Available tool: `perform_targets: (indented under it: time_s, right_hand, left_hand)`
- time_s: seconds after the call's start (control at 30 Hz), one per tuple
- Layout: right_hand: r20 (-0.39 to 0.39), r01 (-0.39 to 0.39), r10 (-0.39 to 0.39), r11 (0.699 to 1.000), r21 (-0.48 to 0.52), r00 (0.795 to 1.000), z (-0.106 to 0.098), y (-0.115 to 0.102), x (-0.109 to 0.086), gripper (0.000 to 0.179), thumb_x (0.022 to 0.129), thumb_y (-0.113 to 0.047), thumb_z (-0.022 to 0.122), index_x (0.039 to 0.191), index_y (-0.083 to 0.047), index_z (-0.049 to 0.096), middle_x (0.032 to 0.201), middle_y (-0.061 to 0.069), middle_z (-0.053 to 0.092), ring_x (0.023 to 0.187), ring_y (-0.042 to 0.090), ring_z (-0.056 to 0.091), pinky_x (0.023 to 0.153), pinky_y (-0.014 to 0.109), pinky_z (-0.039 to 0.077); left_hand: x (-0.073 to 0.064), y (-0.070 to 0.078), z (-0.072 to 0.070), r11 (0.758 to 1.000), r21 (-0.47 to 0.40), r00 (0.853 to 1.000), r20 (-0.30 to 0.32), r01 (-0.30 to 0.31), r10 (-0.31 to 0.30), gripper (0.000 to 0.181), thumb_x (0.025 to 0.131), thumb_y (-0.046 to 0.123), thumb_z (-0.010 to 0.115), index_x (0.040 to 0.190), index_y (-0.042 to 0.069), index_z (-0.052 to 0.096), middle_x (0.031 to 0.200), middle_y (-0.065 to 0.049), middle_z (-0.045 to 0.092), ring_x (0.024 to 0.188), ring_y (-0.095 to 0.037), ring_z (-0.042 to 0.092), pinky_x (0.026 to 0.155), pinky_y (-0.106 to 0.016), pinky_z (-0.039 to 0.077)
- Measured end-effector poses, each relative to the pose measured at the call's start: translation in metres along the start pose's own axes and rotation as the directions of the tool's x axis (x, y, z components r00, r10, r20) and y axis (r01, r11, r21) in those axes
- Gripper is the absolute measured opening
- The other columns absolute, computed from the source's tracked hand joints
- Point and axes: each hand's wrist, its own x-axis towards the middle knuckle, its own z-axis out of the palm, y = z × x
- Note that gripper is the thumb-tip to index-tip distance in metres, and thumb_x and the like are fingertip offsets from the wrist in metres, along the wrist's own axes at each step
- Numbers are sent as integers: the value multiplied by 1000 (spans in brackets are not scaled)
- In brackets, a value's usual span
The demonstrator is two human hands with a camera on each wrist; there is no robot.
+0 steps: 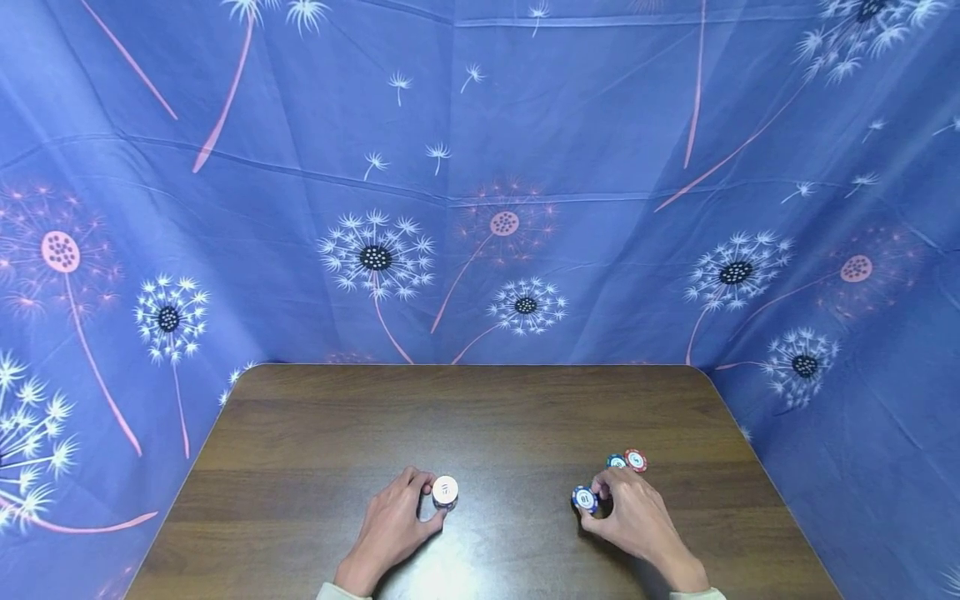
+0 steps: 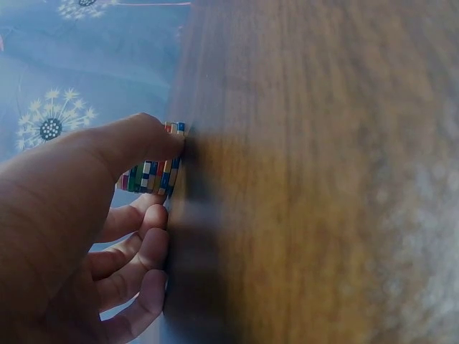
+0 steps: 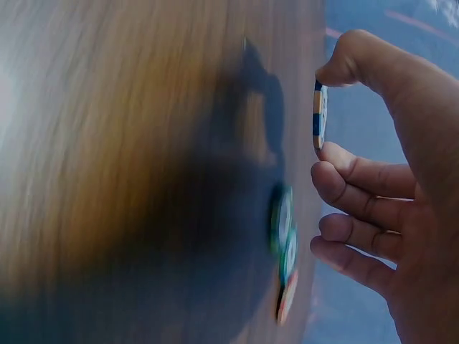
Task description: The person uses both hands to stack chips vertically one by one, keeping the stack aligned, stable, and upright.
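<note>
My left hand [image 1: 392, 518] holds a short stack of poker chips [image 1: 445, 490] on the table, thumb on the near side and fingers on the far side. In the left wrist view the coloured edges of several stacked chips [image 2: 147, 177] show beside the thumb. My right hand [image 1: 637, 518] pinches a single blue-and-white poker chip [image 1: 584, 499] by its rim, and the right wrist view shows this chip [image 3: 320, 115] raised off the table. Beyond the right fingers lie a green poker chip [image 1: 616, 460] and a red poker chip [image 1: 636, 460]; the right wrist view shows a second green chip [image 3: 282, 218].
Under both hands is a brown wood-grain table [image 1: 480, 408] with a bright glare spot near the front. A blue cloth [image 1: 450, 125] with dandelion prints hangs behind the table and along both sides.
</note>
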Motion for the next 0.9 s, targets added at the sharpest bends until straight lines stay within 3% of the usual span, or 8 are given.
perform_targets:
  time_s: [0.23,0.43,0.73,0.9]
  right_hand:
    - [32,89,-90,995,39,995,23,-28,19,39,59,-33,91,80,-22,60,76,-14,50,73,3,46,62,26,43]
    - [89,143,-148,988,60,985,40,-51,36,37,63,-37,90,80,-21,62,77,-13,53,74,4,48,64,26,46]
    - [157,219,-231,971,94,960,56,-91,65,37,66,-40,90,83,-20,64,80,-12,55,77,7,54,80,35,55]
    - [204,247,-266,962,117,942,61,-109,80,39,67,-44,90,87,-20,67,83,-11,58,79,7,51,76,32,52]
  left_hand:
    - [-1,0,-1,1000,-12,1000,14,6,-5,37,74,38,93,100,23,71,93,12,56,74,-7,55,61,-33,48]
    - [0,0,-1,1000,7,1000,-7,-9,9,37,73,38,93,98,23,70,93,12,57,75,-9,59,61,-34,49]
    - [0,0,-1,1000,7,1000,1,6,-6,37,73,38,93,97,25,69,92,13,55,73,-8,57,59,-33,48]
    - [0,1,-1,1000,7,1000,9,10,-10,39,73,39,93,100,23,70,92,12,56,75,-10,59,60,-34,48]
